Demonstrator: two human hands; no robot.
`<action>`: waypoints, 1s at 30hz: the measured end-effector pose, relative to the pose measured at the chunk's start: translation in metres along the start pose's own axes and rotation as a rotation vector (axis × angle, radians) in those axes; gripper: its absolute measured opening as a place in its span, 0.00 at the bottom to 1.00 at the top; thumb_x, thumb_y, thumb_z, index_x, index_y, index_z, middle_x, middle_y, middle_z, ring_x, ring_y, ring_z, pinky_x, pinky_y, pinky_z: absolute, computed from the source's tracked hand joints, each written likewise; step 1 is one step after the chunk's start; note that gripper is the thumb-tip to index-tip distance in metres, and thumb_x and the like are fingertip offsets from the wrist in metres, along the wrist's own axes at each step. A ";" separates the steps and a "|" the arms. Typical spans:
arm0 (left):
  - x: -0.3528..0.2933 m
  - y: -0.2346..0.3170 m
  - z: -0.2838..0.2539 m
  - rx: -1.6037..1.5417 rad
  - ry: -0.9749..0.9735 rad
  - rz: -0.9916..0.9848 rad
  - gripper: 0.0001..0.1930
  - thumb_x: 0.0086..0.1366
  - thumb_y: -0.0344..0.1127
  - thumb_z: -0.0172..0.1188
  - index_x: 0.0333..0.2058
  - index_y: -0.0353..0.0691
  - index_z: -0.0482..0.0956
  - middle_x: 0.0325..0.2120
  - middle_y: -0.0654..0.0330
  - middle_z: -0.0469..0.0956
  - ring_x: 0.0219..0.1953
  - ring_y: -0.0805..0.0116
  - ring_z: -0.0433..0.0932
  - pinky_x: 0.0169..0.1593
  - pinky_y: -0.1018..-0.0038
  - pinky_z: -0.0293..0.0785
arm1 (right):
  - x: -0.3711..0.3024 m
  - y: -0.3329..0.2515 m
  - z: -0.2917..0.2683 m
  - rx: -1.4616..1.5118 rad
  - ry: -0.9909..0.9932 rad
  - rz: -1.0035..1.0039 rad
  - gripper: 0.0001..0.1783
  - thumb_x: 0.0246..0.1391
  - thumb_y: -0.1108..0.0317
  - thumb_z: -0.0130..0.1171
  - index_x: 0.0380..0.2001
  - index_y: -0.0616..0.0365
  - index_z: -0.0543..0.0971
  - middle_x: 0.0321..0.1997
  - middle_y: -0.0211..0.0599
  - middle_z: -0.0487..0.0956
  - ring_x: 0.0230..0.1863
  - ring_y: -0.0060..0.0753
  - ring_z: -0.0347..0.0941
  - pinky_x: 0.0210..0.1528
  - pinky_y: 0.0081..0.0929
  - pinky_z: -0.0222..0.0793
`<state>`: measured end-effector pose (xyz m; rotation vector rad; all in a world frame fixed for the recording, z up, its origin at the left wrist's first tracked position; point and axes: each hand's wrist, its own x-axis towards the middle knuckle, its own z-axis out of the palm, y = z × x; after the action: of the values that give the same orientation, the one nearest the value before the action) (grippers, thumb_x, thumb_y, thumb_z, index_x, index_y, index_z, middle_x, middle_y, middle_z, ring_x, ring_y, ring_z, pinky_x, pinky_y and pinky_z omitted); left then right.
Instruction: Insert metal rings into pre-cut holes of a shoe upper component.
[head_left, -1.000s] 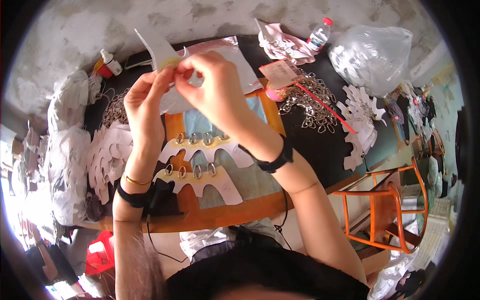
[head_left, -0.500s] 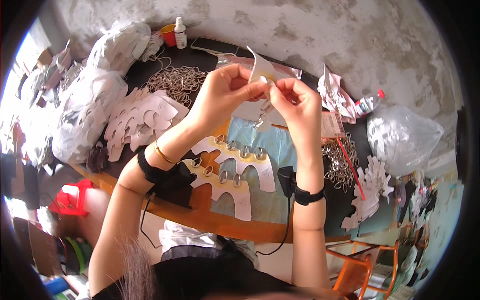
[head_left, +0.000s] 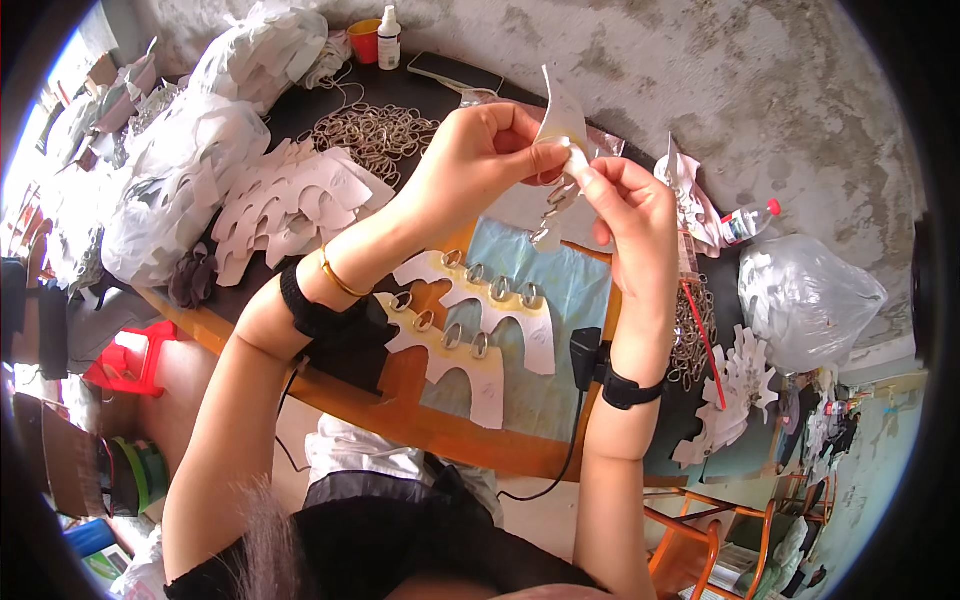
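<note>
Both hands are raised over the table and pinch one white scalloped piece (head_left: pixel 563 112), which looks like leather or stiff fabric. Its upper end sticks up above the fingers, and several metal rings (head_left: pixel 553 208) hang along its lower part. My left hand (head_left: pixel 495 150) grips it with thumb and fingertips. Close beside it, the thumb and fingers of my right hand (head_left: pixel 637 212) press a strap-like tab of the piece. Below lie two more white pieces, a farther one (head_left: pixel 530 335) and a nearer one (head_left: pixel 470 375), each with several metal rings along a yellowish edge.
A blue sheet (head_left: pixel 560 400) covers part of the wooden table. Heaps of metal rings lie at the back left (head_left: pixel 375 130) and right (head_left: pixel 690 340). Stacked white pieces (head_left: pixel 290 205) and plastic bags (head_left: pixel 185 160) crowd the left. A red stick (head_left: pixel 703 345) lies right.
Both hands, still holding the white piece, have shifted right in the picture; so has much of the tabletop. My right fingers have moved slightly away from the left ones, stretching the tab between them.
</note>
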<state>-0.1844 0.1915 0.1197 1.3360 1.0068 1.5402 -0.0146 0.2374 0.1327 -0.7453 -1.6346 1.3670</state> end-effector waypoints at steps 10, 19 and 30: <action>0.000 -0.006 0.000 -0.057 0.024 0.049 0.07 0.61 0.30 0.56 0.32 0.31 0.71 0.28 0.61 0.76 0.32 0.78 0.76 0.39 0.82 0.74 | 0.004 0.009 0.006 0.011 0.018 0.017 0.09 0.47 0.65 0.63 0.26 0.60 0.78 0.18 0.20 0.72 0.14 0.06 0.57 0.15 0.09 0.51; -0.006 -0.002 0.006 0.132 0.082 0.197 0.05 0.61 0.27 0.55 0.31 0.31 0.70 0.29 0.60 0.76 0.33 0.77 0.76 0.39 0.81 0.74 | 0.009 0.019 0.002 -0.158 0.065 -0.182 0.08 0.45 0.68 0.63 0.26 0.61 0.77 0.26 0.27 0.76 0.28 0.13 0.68 0.29 0.13 0.62; -0.006 0.015 -0.002 0.023 0.004 0.155 0.07 0.58 0.30 0.60 0.30 0.33 0.74 0.29 0.62 0.77 0.30 0.79 0.76 0.38 0.82 0.74 | 0.005 0.013 0.004 -0.254 0.005 -0.311 0.09 0.44 0.71 0.60 0.28 0.67 0.75 0.25 0.29 0.71 0.31 0.18 0.64 0.38 0.18 0.61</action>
<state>-0.1871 0.1805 0.1318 1.4562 0.9438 1.6502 -0.0213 0.2426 0.1207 -0.6054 -1.8536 0.9493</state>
